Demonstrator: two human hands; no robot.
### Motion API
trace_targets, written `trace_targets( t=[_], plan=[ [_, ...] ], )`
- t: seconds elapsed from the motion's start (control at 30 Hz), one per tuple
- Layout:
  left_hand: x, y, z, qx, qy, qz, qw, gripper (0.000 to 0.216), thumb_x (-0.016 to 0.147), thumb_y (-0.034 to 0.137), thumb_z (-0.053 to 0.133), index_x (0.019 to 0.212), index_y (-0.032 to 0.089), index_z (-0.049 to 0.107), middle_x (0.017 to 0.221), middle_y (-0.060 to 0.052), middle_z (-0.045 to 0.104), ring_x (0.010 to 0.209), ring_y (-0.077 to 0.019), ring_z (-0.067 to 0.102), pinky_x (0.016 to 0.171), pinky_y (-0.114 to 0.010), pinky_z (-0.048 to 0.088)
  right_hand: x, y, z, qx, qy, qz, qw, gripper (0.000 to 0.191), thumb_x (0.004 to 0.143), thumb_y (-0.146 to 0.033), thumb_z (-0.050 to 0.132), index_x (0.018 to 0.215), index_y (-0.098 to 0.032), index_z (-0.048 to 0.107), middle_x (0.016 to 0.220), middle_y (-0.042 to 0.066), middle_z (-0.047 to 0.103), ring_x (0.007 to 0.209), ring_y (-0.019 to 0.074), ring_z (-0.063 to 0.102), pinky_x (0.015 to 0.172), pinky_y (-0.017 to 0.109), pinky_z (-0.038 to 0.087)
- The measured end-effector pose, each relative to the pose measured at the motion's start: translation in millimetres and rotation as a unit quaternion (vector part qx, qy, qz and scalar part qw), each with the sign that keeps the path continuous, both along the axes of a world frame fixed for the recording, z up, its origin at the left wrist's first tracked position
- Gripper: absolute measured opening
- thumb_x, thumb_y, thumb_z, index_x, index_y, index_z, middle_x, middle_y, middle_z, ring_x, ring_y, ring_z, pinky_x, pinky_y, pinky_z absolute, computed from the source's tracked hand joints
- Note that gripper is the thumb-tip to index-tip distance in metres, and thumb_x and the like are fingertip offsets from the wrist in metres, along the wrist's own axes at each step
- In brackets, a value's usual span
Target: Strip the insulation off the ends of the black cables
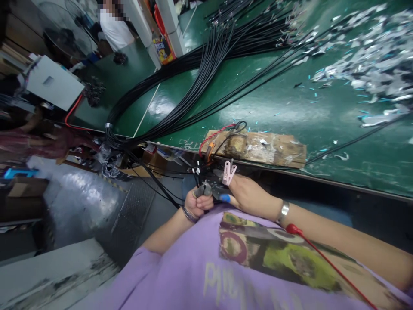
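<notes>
My left hand is closed in a fist round thin black cables with white tips that stick up above it. My right hand is closed close beside it, its thumb capped in blue, pinching the same cable ends and a dark tool I cannot make out. A pink clip stands just above my right hand. A metal wristband and a red grounding lead sit on my right wrist.
A large bundle of black cables fans across the green table. A cardboard pad with a red wire lies at the table edge. Silver scraps litter the far right. Another person stands at the back left.
</notes>
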State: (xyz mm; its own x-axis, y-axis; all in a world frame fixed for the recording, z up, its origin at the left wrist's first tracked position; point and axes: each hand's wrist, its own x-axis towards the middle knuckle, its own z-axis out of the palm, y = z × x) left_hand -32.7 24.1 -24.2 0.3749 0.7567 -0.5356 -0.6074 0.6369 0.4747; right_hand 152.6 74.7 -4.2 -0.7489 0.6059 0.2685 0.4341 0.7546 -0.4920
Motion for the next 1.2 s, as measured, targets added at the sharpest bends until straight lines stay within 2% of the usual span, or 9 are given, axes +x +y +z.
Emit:
trace_targets(
  t=[0.1, 0.2, 0.5, 0.67, 0.93, 1.07, 1.2],
  plan=[
    [0, 0, -5.9, -0.002, -0.007, -0.015, 1.0, 0.046, 0.085, 0.041, 0.044, 0.046, 0.017, 0.04, 0.033, 0.01, 0.01, 0.027, -0.0027, 0.005, 0.032, -0.02, 0.006, -5, 2, -3.9, 0.059, 0.037, 0.011, 0.998, 0.025, 0.083, -0.017, 0.039, 0.103, -0.01, 0.053, 0.086, 0.015, 0.06, 0.08, 0.0247, 0.056, 0.074, 0.04, 0.048],
    [0, 1, -11.1, -0.011, -0.005, -0.037, 0.999, 0.051, 0.086, 0.045, 0.041, 0.043, 0.017, 0.035, 0.033, 0.01, 0.008, 0.027, -0.0025, 0.003, 0.031, -0.02, 0.004, -6, 5, -6.6, 0.077, 0.054, 0.005, 0.996, 0.031, 0.08, -0.011, 0.038, 0.106, -0.013, 0.054, 0.089, 0.013, 0.059, 0.084, 0.0238, 0.055, 0.076, 0.041, 0.048],
    [1, 5, -13.8, -0.015, -0.005, -0.075, 0.997, 0.049, 0.083, 0.047, 0.045, 0.045, 0.017, 0.039, 0.033, 0.01, 0.008, 0.028, -0.0023, 0.003, 0.032, -0.019, 0.004, -6, 8, -8.5, 0.084, 0.06, 0.0, 0.995, 0.037, 0.079, -0.009, 0.038, 0.11, -0.016, 0.057, 0.086, 0.011, 0.059, 0.081, 0.0225, 0.052, 0.072, 0.039, 0.048],
    [1, 6, -12.6, -0.013, -0.007, -0.078, 0.997, 0.051, 0.082, 0.05, 0.044, 0.044, 0.017, 0.037, 0.033, 0.01, 0.008, 0.027, -0.0025, 0.003, 0.031, -0.019, 0.004, -5, 9, -9.6, 0.084, 0.052, 0.001, 0.995, 0.033, 0.078, -0.009, 0.039, 0.103, -0.017, 0.059, 0.085, 0.01, 0.059, 0.081, 0.0222, 0.051, 0.073, 0.038, 0.048],
    [0, 6, -16.7, -0.008, -0.016, -0.085, 0.996, 0.051, 0.078, 0.052, 0.048, 0.043, 0.017, 0.038, 0.032, 0.01, 0.008, 0.025, -0.0027, 0.005, 0.031, -0.018, 0.007, -7, 9, -6.7, 0.101, 0.061, 0.01, 0.993, 0.035, 0.08, -0.008, 0.037, 0.107, -0.016, 0.059, 0.082, 0.01, 0.059, 0.077, 0.0211, 0.052, 0.07, 0.036, 0.047],
    [-1, 6, -20.1, -0.019, -0.011, -0.081, 0.996, 0.049, 0.076, 0.051, 0.052, 0.045, 0.016, 0.041, 0.032, 0.009, 0.011, 0.024, -0.0033, 0.01, 0.032, -0.018, 0.012, -7, 9, -6.4, 0.094, 0.068, 0.015, 0.993, 0.035, 0.081, -0.008, 0.036, 0.105, -0.016, 0.06, 0.081, 0.01, 0.06, 0.076, 0.0208, 0.052, 0.069, 0.036, 0.046],
    [-1, 5, -18.7, -0.021, 0.0, -0.081, 0.996, 0.048, 0.08, 0.049, 0.047, 0.044, 0.017, 0.041, 0.032, 0.009, 0.011, 0.025, -0.0034, 0.008, 0.032, -0.019, 0.01, -7, 10, -6.6, 0.1, 0.083, 0.019, 0.991, 0.034, 0.083, -0.008, 0.036, 0.105, -0.016, 0.06, 0.081, 0.01, 0.061, 0.076, 0.0209, 0.053, 0.07, 0.035, 0.046]
  ],
)
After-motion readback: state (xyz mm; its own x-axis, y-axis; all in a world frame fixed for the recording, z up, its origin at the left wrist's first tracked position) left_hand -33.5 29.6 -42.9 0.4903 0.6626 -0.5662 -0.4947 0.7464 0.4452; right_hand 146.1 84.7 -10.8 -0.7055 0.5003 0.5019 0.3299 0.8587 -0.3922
